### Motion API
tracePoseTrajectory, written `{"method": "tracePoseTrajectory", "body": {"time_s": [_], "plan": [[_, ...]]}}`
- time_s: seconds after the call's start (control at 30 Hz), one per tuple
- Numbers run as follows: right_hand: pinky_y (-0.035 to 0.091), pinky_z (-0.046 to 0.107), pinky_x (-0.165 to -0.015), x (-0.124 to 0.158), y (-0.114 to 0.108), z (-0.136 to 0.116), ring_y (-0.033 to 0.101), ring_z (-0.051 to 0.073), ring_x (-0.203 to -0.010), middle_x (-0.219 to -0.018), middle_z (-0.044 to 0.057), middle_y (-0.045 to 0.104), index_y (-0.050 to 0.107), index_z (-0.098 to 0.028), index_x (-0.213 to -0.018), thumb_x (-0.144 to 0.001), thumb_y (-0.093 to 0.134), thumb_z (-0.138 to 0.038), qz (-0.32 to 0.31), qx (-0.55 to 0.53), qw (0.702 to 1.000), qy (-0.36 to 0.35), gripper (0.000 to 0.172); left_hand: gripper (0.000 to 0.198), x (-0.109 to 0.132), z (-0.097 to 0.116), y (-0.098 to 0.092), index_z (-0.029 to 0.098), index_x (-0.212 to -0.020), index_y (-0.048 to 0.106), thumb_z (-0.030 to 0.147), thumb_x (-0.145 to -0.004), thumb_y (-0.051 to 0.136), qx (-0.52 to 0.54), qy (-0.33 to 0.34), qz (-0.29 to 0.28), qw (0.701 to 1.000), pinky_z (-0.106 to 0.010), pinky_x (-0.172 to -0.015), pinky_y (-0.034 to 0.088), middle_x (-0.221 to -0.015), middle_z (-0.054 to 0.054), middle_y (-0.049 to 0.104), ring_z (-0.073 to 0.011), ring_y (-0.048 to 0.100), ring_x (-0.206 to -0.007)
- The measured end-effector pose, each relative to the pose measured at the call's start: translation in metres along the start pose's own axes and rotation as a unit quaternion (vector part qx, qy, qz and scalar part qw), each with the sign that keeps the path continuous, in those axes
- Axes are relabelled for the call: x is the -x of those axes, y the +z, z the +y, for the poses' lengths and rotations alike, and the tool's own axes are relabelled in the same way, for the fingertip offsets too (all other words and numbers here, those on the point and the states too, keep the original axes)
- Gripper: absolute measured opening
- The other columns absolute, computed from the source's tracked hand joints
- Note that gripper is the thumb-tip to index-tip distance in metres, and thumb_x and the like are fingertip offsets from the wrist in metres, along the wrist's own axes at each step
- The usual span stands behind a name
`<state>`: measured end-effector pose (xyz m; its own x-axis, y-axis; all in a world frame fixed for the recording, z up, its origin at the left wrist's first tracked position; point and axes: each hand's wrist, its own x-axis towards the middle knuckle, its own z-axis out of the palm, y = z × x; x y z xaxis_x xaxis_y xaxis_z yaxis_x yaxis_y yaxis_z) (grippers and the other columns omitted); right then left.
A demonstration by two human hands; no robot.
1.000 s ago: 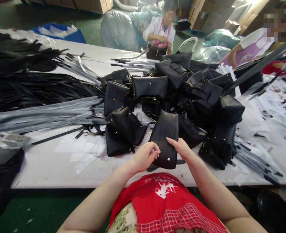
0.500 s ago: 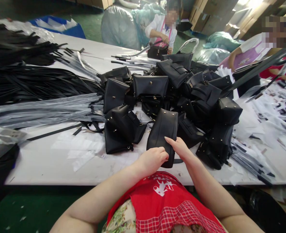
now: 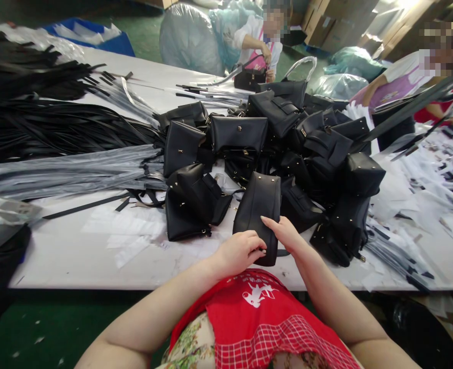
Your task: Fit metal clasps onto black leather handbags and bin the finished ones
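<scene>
A black handbag [image 3: 258, 202] lies in front of me with its base turned up and small metal studs at its far end. My right hand [image 3: 284, 233] grips its right side, the thumb lying on the base. Over the near end, my left hand [image 3: 245, 250] has its fingertips pinched together close to the surface; whatever they hold is too small to name. To the left, another black handbag [image 3: 201, 197] leans on one beneath it. Behind, a handbag with a gold clasp [image 3: 239, 134] lies among several more.
Bundles of black straps [image 3: 65, 128] and plastic-wrapped straps [image 3: 68, 171] cover the table's left side. White paper scraps [image 3: 126, 230] lie nearby. A stack of handbags [image 3: 351, 215] stands at right. Across the table, a co-worker [image 3: 255, 51] handles a bag; another person [image 3: 395, 84] is at right.
My left hand's fingers have shifted slightly and loosened their curl near the bag's end. The right hand keeps its hold. The co-worker opposite has raised one hand with a strap.
</scene>
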<state>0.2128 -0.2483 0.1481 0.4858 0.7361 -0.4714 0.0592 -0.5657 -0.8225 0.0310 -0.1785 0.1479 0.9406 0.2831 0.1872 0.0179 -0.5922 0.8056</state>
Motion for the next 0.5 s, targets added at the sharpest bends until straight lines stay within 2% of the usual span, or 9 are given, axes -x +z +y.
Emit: {"method": "tracePoseTrajectory", "body": {"time_s": [0.13, 0.3, 0.5], "plan": [[0.057, 0.032, -0.067, 0.0, 0.002, -0.001, 0.069, 0.025, -0.078, -0.083, 0.008, 0.073, 0.07, -0.013, -0.092, -0.078, 0.065, -0.043, -0.008, -0.011, 1.0, -0.007, 0.034, 0.013, -0.001, 0.002, -0.002, 0.019, -0.088, 0.067, 0.021, -0.089, 0.055, -0.024, 0.018, -0.002, 1.0, -0.024, -0.075, 0.046, -0.089, -0.002, 0.064, -0.0135, 0.061, -0.082], [0.057, 0.036, -0.073, -0.001, 0.004, -0.001, 0.069, 0.026, -0.083, -0.091, 0.01, 0.073, 0.07, -0.012, -0.092, -0.075, 0.067, -0.045, -0.011, -0.028, 0.999, -0.015, 0.037, 0.016, -0.003, 0.009, -0.007, 0.019, -0.089, 0.065, 0.023, -0.092, 0.05, -0.096, 0.03, -0.04, 0.994, -0.024, -0.071, 0.046, -0.088, -0.002, 0.061, -0.0132, 0.06, -0.079], [0.057, 0.038, -0.076, 0.0, 0.003, 0.002, 0.069, 0.027, -0.082, -0.086, 0.009, 0.073, 0.071, -0.013, -0.089, -0.074, 0.068, -0.047, -0.019, -0.02, 0.999, -0.022, 0.037, 0.015, -0.004, 0.013, 0.005, 0.015, -0.085, 0.06, 0.018, -0.091, 0.046, -0.178, 0.028, -0.054, 0.982, -0.029, -0.073, 0.048, -0.086, -0.005, 0.058, -0.0178, 0.059, -0.08]]}}
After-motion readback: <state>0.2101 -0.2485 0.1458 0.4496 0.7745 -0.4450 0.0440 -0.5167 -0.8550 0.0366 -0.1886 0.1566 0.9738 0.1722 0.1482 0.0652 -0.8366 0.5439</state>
